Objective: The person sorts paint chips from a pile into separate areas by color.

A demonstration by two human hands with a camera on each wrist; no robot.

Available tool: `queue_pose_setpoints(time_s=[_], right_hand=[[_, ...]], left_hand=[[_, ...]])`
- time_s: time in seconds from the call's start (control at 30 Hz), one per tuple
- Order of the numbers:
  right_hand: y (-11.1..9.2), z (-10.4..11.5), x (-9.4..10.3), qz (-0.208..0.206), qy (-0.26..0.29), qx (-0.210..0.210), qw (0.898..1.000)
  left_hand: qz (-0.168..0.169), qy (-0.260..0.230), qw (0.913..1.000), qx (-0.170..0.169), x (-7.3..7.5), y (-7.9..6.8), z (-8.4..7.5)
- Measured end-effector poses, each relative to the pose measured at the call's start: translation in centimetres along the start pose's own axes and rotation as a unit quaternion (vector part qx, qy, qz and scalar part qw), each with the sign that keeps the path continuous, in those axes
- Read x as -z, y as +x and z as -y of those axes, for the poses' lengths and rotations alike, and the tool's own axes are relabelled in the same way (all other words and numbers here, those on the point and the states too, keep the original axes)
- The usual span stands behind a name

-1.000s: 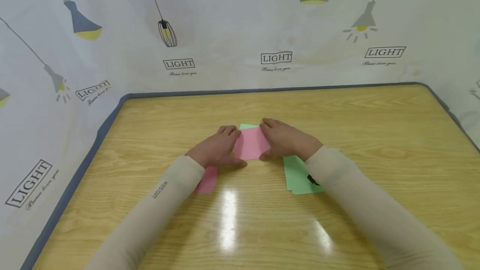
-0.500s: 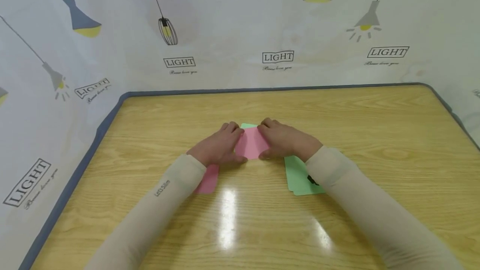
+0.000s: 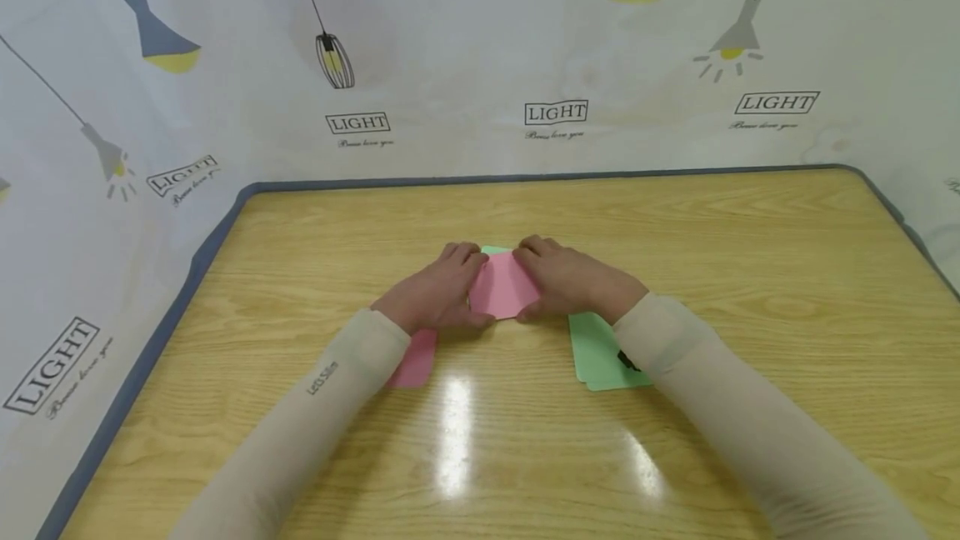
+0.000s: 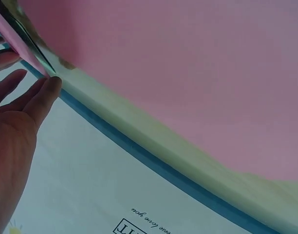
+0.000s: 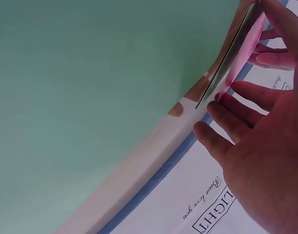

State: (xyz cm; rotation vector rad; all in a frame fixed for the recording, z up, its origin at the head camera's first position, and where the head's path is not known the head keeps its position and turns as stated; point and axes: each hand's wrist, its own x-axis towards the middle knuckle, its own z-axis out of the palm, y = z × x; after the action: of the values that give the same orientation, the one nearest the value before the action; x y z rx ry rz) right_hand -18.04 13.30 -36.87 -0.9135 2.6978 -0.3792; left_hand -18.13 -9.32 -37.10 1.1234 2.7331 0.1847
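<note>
A pink card [image 3: 504, 286] lies in the middle of the table, over a green card [image 3: 496, 250] whose far edge peeks out behind it. My left hand [image 3: 442, 286] grips the pink card's left side, fingers at the far corner and thumb at the near one. On the opposite side, my right hand [image 3: 566, 277] holds it the same way, its fingertips [image 5: 219, 109] by the card's edge in the right wrist view. The pink card looks slightly bowed between the hands. In the left wrist view, pink and green edges show beside the left fingertips [image 4: 52, 87].
Another pink card [image 3: 417, 363] lies partly under my left wrist. Beneath my right wrist are overlapping green cards [image 3: 596, 352] with a small black shape partly covered by the sleeve. A blue-edged wall sheet with lamp prints [image 3: 480, 140] borders the wooden table [image 3: 525, 440].
My left hand has shifted slightly right and its thumb has drawn up to the pink card's near corner. The right hand has barely moved. The view has tilted very slightly.
</note>
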Motion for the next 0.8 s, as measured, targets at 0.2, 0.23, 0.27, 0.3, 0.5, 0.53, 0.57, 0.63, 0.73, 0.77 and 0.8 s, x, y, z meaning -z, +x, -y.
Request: queue_pose_setpoints(time_s=[0.2, 0.23, 0.27, 0.3, 0.5, 0.53, 0.57, 0.63, 0.73, 0.77, 0.8], right_hand=[[-0.2, 0.2, 0.3, -0.006, 0.004, 0.000, 1.000], [-0.3, 0.2, 0.4, -0.005, 0.004, 0.000, 1.000], [-0.3, 0.4, 0.5, -0.005, 0.006, 0.001, 1.000], [-0.4, 0.5, 0.5, -0.006, 0.007, 0.002, 1.000], [-0.3, 1.4, 0.6, -0.022, 0.013, 0.017, 1.000], [-0.3, 1.6, 0.6, -0.025, 0.012, 0.019, 0.999], [-0.2, 1.8, 0.7, -0.028, 0.012, 0.022, 0.999], [-0.1, 2.3, 0.6, -0.028, 0.009, 0.026, 0.999], [0.1, 3.0, 0.6, -0.024, 0.006, 0.033, 0.999], [0.1, 3.3, 0.6, -0.021, 0.005, 0.037, 0.999], [0.1, 3.5, 0.5, -0.018, 0.005, 0.040, 0.999]], left_hand=[[-0.006, 0.008, 0.9998, -0.016, 0.3, -0.2, 0.1], [-0.008, 0.004, 0.9998, -0.017, 0.4, -0.3, 0.1], [-0.010, 0.000, 0.9998, -0.017, 0.5, -0.4, 0.2], [-0.012, -0.006, 0.9998, -0.016, 0.6, -0.6, 0.2], [-0.029, -0.035, 0.9989, -0.008, 1.0, -1.8, 0.4], [-0.032, -0.036, 0.9988, -0.007, 1.0, -2.0, 0.5], [-0.034, -0.038, 0.9987, -0.008, 1.1, -2.2, 0.5], [-0.037, -0.042, 0.9984, -0.006, 1.3, -2.8, 0.6], [-0.038, -0.044, 0.9983, 0.000, 1.5, -4.0, 0.9], [-0.036, -0.046, 0.9983, 0.004, 1.6, -4.4, 1.0], [-0.034, -0.048, 0.9982, 0.008, 1.6, -4.9, 1.1]])
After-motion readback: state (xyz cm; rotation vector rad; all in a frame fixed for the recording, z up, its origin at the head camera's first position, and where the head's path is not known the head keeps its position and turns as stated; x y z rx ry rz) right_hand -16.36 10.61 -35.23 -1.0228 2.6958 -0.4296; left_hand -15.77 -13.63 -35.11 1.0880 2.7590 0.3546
